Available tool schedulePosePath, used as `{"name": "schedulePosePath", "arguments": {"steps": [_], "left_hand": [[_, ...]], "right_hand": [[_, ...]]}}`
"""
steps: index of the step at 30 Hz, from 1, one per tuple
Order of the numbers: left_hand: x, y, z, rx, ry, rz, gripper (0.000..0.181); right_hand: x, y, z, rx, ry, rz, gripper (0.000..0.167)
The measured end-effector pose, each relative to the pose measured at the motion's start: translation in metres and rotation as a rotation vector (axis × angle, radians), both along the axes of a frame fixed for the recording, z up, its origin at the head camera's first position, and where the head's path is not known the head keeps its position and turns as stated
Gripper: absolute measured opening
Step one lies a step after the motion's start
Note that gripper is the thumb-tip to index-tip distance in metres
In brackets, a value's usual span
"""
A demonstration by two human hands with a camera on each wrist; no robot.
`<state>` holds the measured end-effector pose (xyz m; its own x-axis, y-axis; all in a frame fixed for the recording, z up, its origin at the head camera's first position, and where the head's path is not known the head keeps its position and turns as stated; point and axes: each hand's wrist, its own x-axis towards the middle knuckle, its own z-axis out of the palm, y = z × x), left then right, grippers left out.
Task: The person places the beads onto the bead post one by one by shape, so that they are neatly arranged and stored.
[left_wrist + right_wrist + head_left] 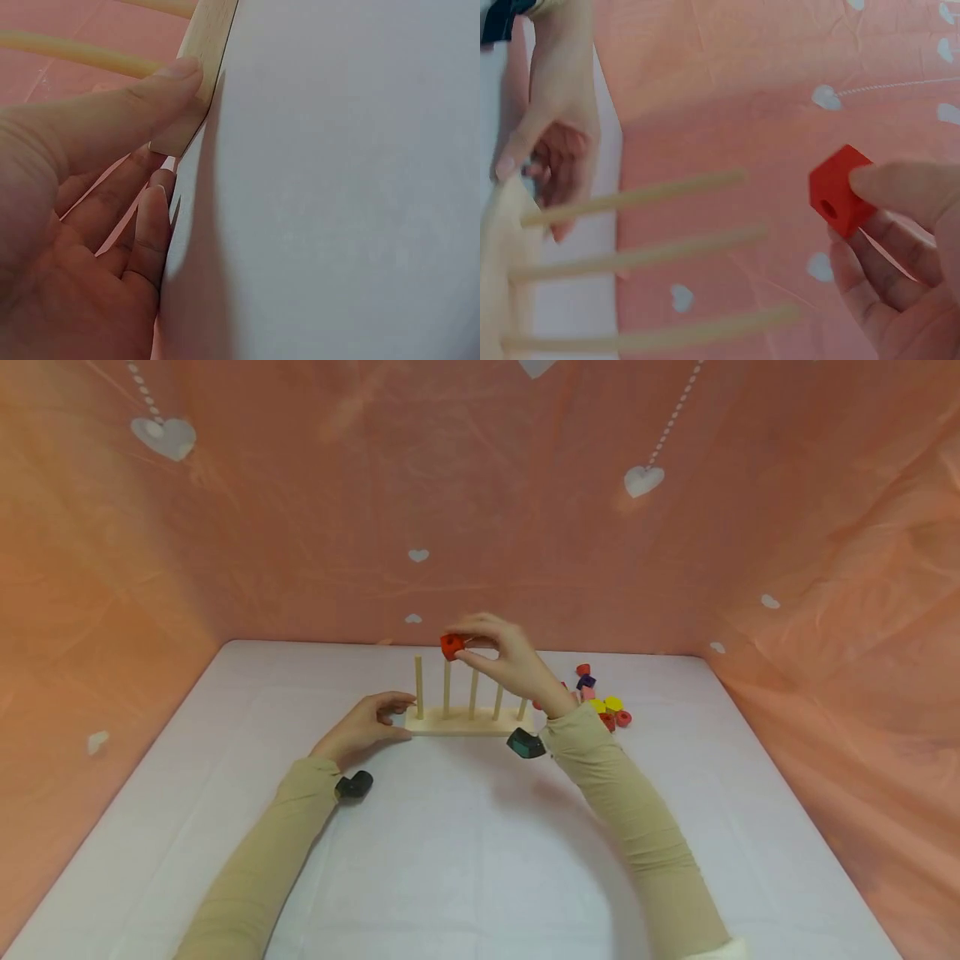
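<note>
Pinching the red block (452,647) between thumb and fingers, my right grip (506,658) holds it up at the hand's 9 o'clock side, above the wooden base (459,727) with its five upright pegs (473,693). In the head view, one relation counts most: the block sits at 12 o'clock of the second peg (446,689), counting from the 9 o'clock end, close over its tip and, as I judge it, not threaded on. The right wrist view shows the block apart from the peg tips, its dark hole (829,208) facing about 7 o'clock there. The block looks tilted; whether hole and peg line up, I cannot tell.

The base's long axis runs from 9 to 3 o'clock across the white tabletop (465,860). My left grip (367,722) has its 9 o'clock end, thumb against the near edge, other fingers partly hidden beyond it. That grip is nearer the first peg (419,689); the right one is nearer the second peg's tip.

From my right grip, then, the red block is right at the fingertips, the base lies towards 7 o'clock and the left grip towards 8. Around 4 o'clock lie loose pieces (613,703) in red, yellow, pink and purple.
</note>
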<state>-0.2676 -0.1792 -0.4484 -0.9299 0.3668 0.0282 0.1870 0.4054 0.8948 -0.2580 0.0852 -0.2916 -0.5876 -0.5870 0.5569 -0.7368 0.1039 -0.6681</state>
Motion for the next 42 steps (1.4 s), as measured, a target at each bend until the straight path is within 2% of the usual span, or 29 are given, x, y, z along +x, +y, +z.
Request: {"name": "schedulePosePath", "arguments": {"steps": [6, 12, 16, 23, 32, 34, 39, 41, 42], "left_hand": [[0.0, -0.001, 0.0, 0.013, -0.036, 0.009, 0.06], [-0.002, -0.002, 0.0, 0.001, -0.02, 0.012, 0.061], [-0.003, -0.003, -0.003, -0.009, 0.002, 0.005, 0.06], [-0.004, -0.002, -0.005, -0.012, 0.001, 0.003, 0.06], [-0.004, -0.002, -0.003, -0.019, -0.011, 0.005, 0.061], [-0.004, -0.001, -0.003, -0.023, -0.011, 0.005, 0.061], [-0.004, -0.001, -0.003, -0.032, -0.024, 0.008, 0.062], [-0.004, -0.003, -0.003, -0.034, -0.034, 0.014, 0.063], [-0.004, -0.003, -0.003, -0.032, -0.037, 0.017, 0.063]], "right_hand": [[-0.001, -0.024, -0.008, -0.044, -0.072, -0.025, 0.034], [0.0, -0.042, -0.016, -0.069, -0.092, -0.097, 0.034], [-0.003, -0.05, -0.027, -0.107, -0.095, -0.109, 0.034], [-0.025, -0.056, -0.058, -0.175, -0.143, -0.114, 0.035], [-0.03, -0.057, -0.061, -0.115, -0.123, -0.109, 0.035], [-0.023, -0.057, -0.056, -0.091, -0.131, -0.113, 0.033], [-0.02, -0.06, -0.069, -0.058, -0.157, -0.169, 0.033], [-0.025, -0.062, -0.083, -0.053, -0.147, -0.195, 0.034], [-0.025, -0.062, -0.086, -0.052, -0.147, -0.202, 0.034]]}}
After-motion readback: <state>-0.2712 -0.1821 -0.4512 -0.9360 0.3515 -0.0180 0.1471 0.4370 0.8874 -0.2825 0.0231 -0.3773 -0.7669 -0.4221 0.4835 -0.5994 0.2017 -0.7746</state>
